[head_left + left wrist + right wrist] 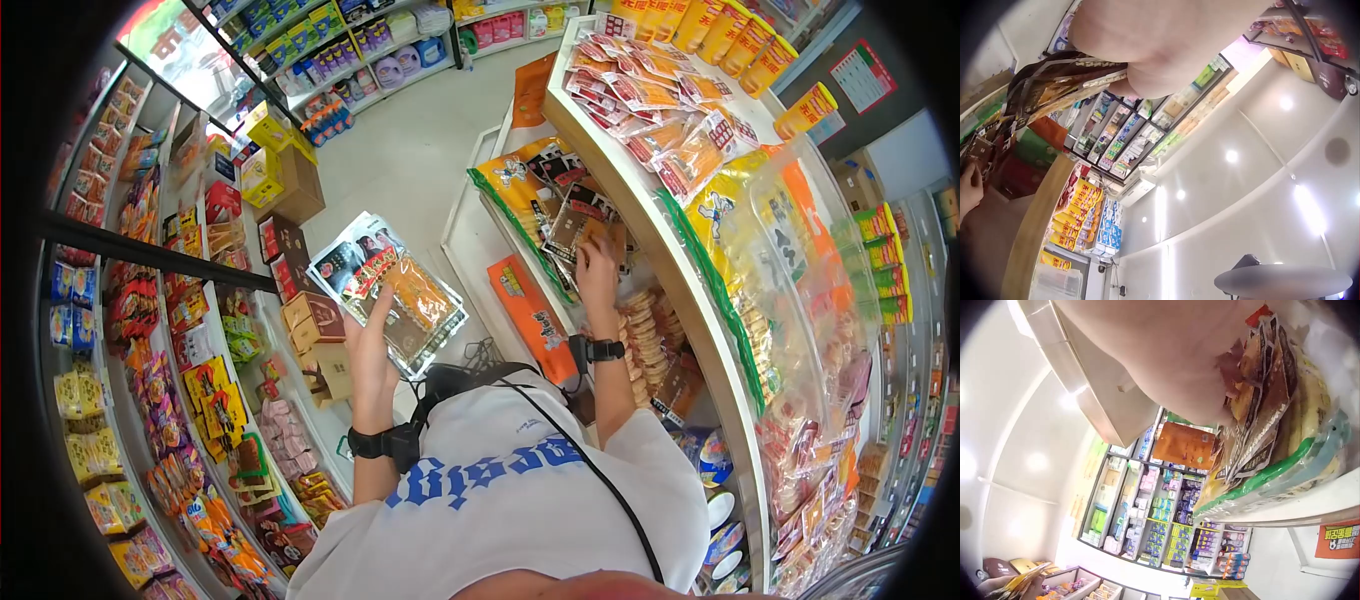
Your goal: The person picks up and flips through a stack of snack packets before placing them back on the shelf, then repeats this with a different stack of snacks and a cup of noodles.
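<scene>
At nine o'clock our left hand [372, 338] grips packets [412, 295], likely light, slippery, best edge-held; at three our right hand [598, 272] pinches a brown packet [567, 236].

Left hand [370, 348]: we lose most fingers behind the packets [420, 300]; their small print we cannot read.

I log one left hand [1154, 44] gripping packets [1054, 81]; one right hand [969, 190] holding a brown packet [982, 152]. Also yellow containers [1074, 215], stocked shelves [1122, 134], ceiling lamps [1310, 209].
</scene>
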Tool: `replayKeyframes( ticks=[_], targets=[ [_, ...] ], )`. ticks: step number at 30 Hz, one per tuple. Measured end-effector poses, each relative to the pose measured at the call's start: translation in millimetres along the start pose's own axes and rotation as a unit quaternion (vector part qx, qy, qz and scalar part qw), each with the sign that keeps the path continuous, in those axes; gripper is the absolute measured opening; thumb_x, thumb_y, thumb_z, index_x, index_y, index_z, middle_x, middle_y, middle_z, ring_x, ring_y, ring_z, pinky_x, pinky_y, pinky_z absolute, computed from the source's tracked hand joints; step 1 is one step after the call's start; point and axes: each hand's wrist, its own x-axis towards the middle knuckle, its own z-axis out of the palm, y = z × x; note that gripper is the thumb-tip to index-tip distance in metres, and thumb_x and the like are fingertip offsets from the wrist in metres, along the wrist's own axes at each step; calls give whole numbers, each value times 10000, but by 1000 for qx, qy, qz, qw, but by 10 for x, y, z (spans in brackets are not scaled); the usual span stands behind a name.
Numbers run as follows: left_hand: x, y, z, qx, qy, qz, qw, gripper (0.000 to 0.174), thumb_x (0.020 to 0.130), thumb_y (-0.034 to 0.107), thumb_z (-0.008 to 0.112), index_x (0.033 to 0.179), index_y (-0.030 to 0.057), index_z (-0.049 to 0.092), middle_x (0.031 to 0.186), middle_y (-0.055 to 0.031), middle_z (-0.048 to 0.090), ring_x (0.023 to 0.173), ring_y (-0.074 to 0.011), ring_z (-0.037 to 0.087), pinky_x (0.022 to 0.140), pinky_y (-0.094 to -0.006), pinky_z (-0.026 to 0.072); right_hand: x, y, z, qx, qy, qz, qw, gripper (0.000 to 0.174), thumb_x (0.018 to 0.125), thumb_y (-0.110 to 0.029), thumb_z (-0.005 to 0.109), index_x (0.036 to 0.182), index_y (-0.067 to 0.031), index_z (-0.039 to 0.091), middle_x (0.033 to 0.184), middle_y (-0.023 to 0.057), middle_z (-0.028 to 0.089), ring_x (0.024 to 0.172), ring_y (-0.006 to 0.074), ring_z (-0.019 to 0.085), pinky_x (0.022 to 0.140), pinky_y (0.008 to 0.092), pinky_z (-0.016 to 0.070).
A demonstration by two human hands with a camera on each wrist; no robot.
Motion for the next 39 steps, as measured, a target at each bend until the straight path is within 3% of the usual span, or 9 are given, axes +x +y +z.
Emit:
replayKeyframes(
  ticks=[7, 13, 16, 20, 22, 25, 27, 31, 39],
  targets=[
    [-14, -8, -36, 26, 7, 4, 1000, 401, 973, 91, 662, 1347, 35, 528, 1247, -72, 631, 1085, -180, 639, 897, -338, 549, -5, -242, 36, -58, 103, -32, 992, 706, 847, -391, 760, 1380, 18, 543, 1527, 237, 430, 1421, 380, 395, 1201, 528, 256],
    [-46, 26, -14, 23, 4, 4, 1000, 406, 964, 92, 677, 1339, 33, 533, 1244, -70, 631, 1066, -173, 645, 889, -330, 550, 30, -289, 118, -134, 28, -46, 989, 635, 870, -301, 743, 1379, 21, 545, 1496, 217, 478, 1434, 343, 389, 1227, 521, 222],
    [-32, 32, -15, 17, -2, 5, 1000, 409, 963, 89, 680, 1339, 29, 531, 1244, -71, 632, 1068, -174, 647, 891, -327, 549, 44, -359, 59, -85, 65, -88, 990, 494, 910, -188, 696, 1326, 51, 579, 1397, 226, 573, 1352, 335, 505, 1158, 463, 348],
    [-24, -2, -18, 22, -10, -9, 1000, 365, 979, 106, 661, 1315, 5, 561, 1220, -75, 655, 1070, -165, 647, 906, -319, 532, -17, -946, -209, 261, 15, -41, 964, 335, 953, -36, 594, 1273, 61, 613, 1184, 252, 687, 1098, 357, 681, 915, 381, 511],
    [-21, -23, 43, 9, -23, -16, 1000, 332, 990, 119, 648, 1290, -5, 583, 1201, -77, 668, 1047, -161, 654, 892, -314, 530, -184, -1372, -417, 307, -106, -20, 945, 390, 934, -16, 599, 1320, 40, 591, 1246, 246, 663, 1161, 357, 652, 978, 389, 489],
    [-21, -35, 115, 62, -39, -8, 997, 375, 1032, 211, 602, 1340, 5, 545, 1246, -82, 650, 1100, -174, 647, 921, -327, 535, -419, -2033, -658, 297, -121, -283, 904, 545, 886, 15, 627, 1421, -22, 533, 1431, 219, 552, 1341, 360, 523, 1118, 401, 401],
    [1, -146, 58, 11, -53, -6, 998, 441, 1055, 297, 555, 1394, 21, 498, 1300, -87, 621, 1132, -180, 638, 951, -336, 532, -486, -2250, -745, 237, -247, -397, 852, 681, 846, -99, 719, 1486, -100, 487, 1577, 183, 387, 1469, 379, 343, 1208, 481, 270],
    [-12, 24, 65, -155, -122, -64, 978, 558, 1071, 438, 481, 1469, 53, 415, 1372, -88, 572, 1181, -195, 621, 976, -354, 539, -653, -2471, -721, 175, -264, -439, 841, 823, 771, -256, 791, 1518, -144, 465, 1632, 148, 293, 1519, 396, 222, 1229, 550, 192],
    [15, 39, 2, 58, -28, 9, 998, 365, 978, 141, 670, 1302, -4, 587, 1200, -75, 669, 1028, -160, 659, 880, -315, 531, -547, -2323, -623, 347, -300, -316, 830, 718, 881, -313, 737, 1503, -85, 460, 1619, 186, 304, 1505, 382, 267, 1217, 500, 239]
  ],
)
